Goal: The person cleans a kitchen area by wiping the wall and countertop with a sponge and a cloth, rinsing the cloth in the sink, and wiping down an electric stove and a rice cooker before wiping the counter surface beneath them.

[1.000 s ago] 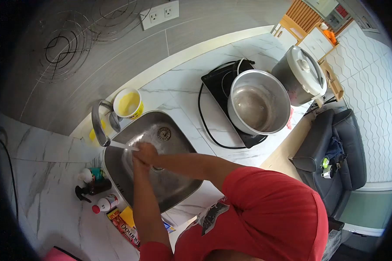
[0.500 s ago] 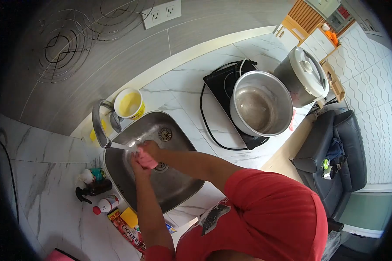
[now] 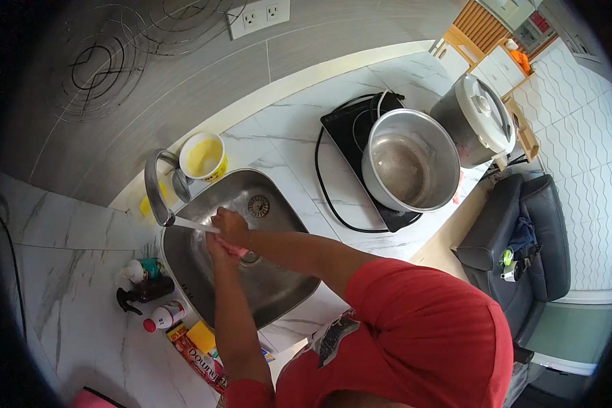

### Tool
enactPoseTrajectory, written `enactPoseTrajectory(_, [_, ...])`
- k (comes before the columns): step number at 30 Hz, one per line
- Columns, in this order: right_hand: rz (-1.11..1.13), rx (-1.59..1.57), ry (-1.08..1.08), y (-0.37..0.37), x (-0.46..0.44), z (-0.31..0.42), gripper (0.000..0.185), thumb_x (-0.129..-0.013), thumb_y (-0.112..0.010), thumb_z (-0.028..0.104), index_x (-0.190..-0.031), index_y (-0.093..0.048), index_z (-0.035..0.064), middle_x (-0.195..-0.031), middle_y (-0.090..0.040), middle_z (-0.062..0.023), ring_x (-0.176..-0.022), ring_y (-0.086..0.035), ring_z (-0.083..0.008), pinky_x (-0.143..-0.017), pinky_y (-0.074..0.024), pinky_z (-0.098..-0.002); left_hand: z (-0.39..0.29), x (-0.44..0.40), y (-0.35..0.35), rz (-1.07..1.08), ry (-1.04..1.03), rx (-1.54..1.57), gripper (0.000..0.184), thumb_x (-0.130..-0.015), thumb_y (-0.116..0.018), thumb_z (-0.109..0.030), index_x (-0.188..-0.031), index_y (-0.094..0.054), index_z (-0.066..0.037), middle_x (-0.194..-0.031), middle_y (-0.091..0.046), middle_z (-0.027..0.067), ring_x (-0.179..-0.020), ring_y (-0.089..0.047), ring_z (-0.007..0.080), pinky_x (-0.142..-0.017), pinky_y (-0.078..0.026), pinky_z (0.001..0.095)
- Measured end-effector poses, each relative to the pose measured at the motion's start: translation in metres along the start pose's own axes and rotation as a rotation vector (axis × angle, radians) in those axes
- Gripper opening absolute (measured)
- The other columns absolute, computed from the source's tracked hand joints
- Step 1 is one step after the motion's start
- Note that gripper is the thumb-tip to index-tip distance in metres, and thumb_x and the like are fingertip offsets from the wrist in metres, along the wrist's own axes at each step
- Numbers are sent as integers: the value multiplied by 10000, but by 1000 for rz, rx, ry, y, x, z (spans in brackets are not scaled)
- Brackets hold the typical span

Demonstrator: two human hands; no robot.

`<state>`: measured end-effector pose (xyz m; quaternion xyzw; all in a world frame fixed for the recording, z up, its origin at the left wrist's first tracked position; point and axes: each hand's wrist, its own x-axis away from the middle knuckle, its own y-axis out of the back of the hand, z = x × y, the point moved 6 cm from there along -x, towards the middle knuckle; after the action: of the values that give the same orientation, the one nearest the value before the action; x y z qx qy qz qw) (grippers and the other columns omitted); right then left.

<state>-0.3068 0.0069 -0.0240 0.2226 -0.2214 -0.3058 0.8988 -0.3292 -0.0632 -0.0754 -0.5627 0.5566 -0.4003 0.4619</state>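
Over the steel sink (image 3: 279, 299), my two hands are pressed together under the running faucet (image 3: 158, 194). My left hand (image 3: 219, 246) is closed on a wet pink cloth (image 3: 239, 251), which shows only as a small piece below the fingers. Just above it, my right hand (image 3: 232, 226) is wrapped over the same bunched cloth. The stream of water falls onto the hands. Most of the cloth is hidden by them.
A yellow-lined tub (image 3: 204, 158) stands behind the sink. Left of it are several bottles, including a red-capped white bottle (image 3: 164, 316), a yellow sponge (image 3: 200, 336) and a Downy packet (image 3: 194, 360). A metal pot (image 3: 404, 170) sits on a black cooktop (image 3: 347, 136), beside a rice cooker (image 3: 472, 119).
My right hand has shifted slightly and closed further over the pink cloth, so less of it shows. The hands have come more directly under the water stream.
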Motion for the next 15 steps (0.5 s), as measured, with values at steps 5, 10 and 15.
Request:
enactPoseTrajectory(5, [10,35,43,-27,20,0,308,-824,-541,263,-1028,-587,36,-843,-633,-192,-816,-622,-339,-772,-493,-417,-8,14,40,-999,-141,-288,441,-912,-364,-397,-1179,-473,-65,-1105,-539,114,-960,-564,255,-759,-491,381])
enactPoseTrajectory(10, [10,197,103,-38,-42,-58,323,-760,-577,357,-907,-667,84,-883,-640,-184,-831,-622,-334,-712,-496,-443,-5,22,21,-1035,-113,-298,530,-886,-420,-424,-1265,-394,-54,-1191,-508,101,-1020,-538,275,-790,-476,369])
enactPoseTrajectory(15, [27,222,105,-10,-50,-40,325,-759,-586,373,-814,-676,66,-821,-647,-169,-774,-632,-325,-687,-506,-418,-13,48,76,-1049,146,-1046,488,-892,-473,-326,-1303,-390,-77,-1227,-476,113,-1074,-503,262,-875,-438,379])
